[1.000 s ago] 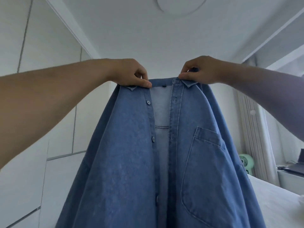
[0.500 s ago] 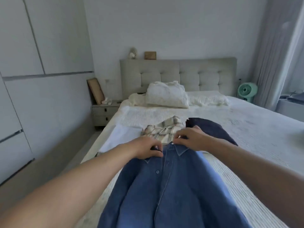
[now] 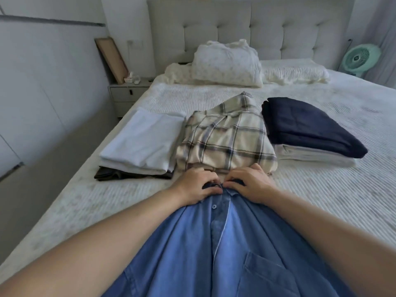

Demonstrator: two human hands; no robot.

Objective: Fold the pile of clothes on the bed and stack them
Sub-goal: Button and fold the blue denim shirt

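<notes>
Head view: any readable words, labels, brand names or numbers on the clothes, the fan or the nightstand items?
None can be read.
Denim shirt: no visible tag or print.
Plaid shirt: pattern only.
Green fan: no legible marking.
Small items on the nightstand: too small and blurred to read.

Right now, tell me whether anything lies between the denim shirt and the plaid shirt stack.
Nothing visible does. Both hands, left and right, pinch the denim shirt collar right before the plaid shirt.
</notes>
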